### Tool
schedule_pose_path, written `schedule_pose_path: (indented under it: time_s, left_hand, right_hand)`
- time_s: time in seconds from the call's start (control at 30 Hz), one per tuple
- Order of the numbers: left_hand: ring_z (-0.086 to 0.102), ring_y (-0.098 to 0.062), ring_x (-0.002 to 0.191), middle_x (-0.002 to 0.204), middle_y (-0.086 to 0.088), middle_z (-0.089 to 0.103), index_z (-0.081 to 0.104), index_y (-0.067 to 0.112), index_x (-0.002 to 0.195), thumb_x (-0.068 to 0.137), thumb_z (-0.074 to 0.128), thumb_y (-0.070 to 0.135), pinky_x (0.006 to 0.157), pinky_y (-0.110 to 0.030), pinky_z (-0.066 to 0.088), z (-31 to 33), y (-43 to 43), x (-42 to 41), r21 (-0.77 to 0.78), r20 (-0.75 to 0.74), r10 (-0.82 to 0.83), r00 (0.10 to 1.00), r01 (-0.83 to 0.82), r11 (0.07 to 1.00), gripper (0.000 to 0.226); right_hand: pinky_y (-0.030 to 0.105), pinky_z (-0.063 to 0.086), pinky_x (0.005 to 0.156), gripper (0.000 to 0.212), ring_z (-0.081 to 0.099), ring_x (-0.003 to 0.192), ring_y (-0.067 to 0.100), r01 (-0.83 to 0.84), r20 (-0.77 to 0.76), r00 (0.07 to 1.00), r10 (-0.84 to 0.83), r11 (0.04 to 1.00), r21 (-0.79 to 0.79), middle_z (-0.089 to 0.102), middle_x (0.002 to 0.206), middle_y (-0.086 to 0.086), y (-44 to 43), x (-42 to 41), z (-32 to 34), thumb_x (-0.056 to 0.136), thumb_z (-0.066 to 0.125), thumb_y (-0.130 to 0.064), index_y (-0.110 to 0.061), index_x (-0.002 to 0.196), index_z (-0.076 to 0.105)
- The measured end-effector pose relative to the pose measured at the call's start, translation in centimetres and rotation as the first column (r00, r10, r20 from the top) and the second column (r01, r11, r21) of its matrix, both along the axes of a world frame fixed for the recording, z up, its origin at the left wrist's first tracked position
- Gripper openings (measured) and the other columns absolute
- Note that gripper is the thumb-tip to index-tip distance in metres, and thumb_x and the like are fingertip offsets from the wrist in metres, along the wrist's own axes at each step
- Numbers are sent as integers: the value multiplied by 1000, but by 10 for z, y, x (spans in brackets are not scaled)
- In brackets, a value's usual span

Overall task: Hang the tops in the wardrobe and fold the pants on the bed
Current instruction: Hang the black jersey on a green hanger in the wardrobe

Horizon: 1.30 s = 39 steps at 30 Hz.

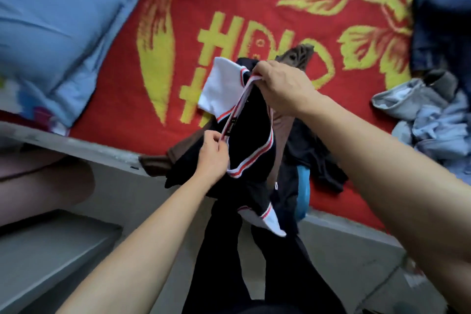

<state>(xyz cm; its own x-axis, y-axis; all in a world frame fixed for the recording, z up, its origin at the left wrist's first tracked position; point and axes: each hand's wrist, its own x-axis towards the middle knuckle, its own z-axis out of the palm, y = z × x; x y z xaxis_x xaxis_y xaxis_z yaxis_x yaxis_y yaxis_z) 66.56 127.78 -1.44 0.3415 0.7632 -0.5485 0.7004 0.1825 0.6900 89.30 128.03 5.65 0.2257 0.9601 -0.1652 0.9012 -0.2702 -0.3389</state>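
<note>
While pinching the striped neckline of the black top (pixel 251 143), left grip (pixel 212 151) nearer, right grip (pixel 283 88) farther, both clamped on the trim. Dangling just over the clothes pile (pixel 316 155) under the grips, at the bed (pixel 178 33) edge. Could slip with a loosened pinch; could snag the heap and drag pieces off; could overstretch the collar if pulled wider.

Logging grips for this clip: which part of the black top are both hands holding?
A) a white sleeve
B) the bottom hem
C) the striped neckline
C: the left hand and right hand each grip the red-and-white striped neckline of the black top.
</note>
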Motion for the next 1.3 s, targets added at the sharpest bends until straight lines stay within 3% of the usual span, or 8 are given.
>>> schedule_pose_path:
  time_s: [0.17, 0.27, 0.43, 0.63, 0.77, 0.9, 1.07, 1.3]
  left_hand:
    - [61, -44, 81, 78, -20, 66, 58, 11, 105, 103, 48, 36, 62, -42, 32, 109, 28, -33, 380, -51, -50, 997, 66, 922, 28]
    - [61, -34, 69, 66, -8, 66, 61, 16, 91, 87, 64, 57, 57, -35, 29, 175, 22, -71, 549, -76, -33, 997, 69, 833, 41]
    - [63, -28, 65, 67, -3, 65, 60, 17, 83, 79, 78, 14, 55, -32, 36, 248, -15, -153, 720, -140, 268, 953, -88, 689, 19]
    - [67, -33, 83, 85, -11, 72, 64, 15, 81, 86, 63, 18, 63, -31, 42, 323, -85, -260, 527, -171, 758, 630, -591, 611, 6]
    - [68, -25, 63, 75, -11, 71, 64, 9, 89, 97, 51, 10, 47, -24, 50, 379, -133, -324, 38, 300, 916, 264, -963, 266, 15]
    - [64, -17, 57, 57, -3, 66, 60, 10, 85, 93, 51, -1, 55, -28, 53, 433, -190, -391, -87, 510, 860, 4, -995, 56, 16]
    - [71, -24, 77, 89, -14, 74, 70, 5, 102, 87, 58, -4, 65, -31, 57, 464, -275, -481, -82, 631, 776, 23, -992, 96, 21]
    - [64, -10, 55, 63, 2, 66, 62, 16, 87, 77, 63, -3, 47, -23, 48, 492, -376, -617, 35, 717, 697, 4, -999, -30, 21]
  right_hand:
    - [45, 46, 80, 27, 59, 101, 39, -4, -97, 995, 24, 979, 202, 62, 111, 18, 21, -26, 117, 104, 42, -27, -6, 117, 54]
    - [45, 46, 84, 26, 58, 103, 39, -5, -131, 990, 51, 944, 330, 61, 114, 18, 27, -51, 177, 104, 42, -23, -7, 120, 53]
    - [46, 46, 87, 27, 58, 105, 39, -97, -163, 963, 214, 843, 529, 61, 113, 17, 29, -113, 256, 103, 43, -25, -6, 118, 56]
    - [38, 39, 89, 28, 57, 112, 35, -179, -203, 884, 422, 706, 685, 63, 117, 16, 23, -200, 326, 104, 45, -25, -9, 121, 61]
    - [43, 44, 81, 28, 59, 105, 38, -287, -124, 848, 516, 643, 710, 64, 110, 16, 3, -285, 363, 102, 45, -35, -13, 109, 62]
    - [39, 37, 67, 28, 61, 90, 40, -354, -96, 798, 595, 592, 724, 66, 89, 17, -32, -372, 397, 96, 46, -34, -13, 78, 53]
    - [36, 32, 64, 35, 61, 85, 41, -389, -109, 765, 635, 589, 708, 67, 84, 17, -86, -477, 422, 88, 43, -42, -11, 73, 52]
    - [35, 33, 66, 36, 56, 83, 35, -461, -188, 705, 684, 643, 611, 56, 79, 10, -173, -642, 430, 93, 42, -43, -13, 74, 52]
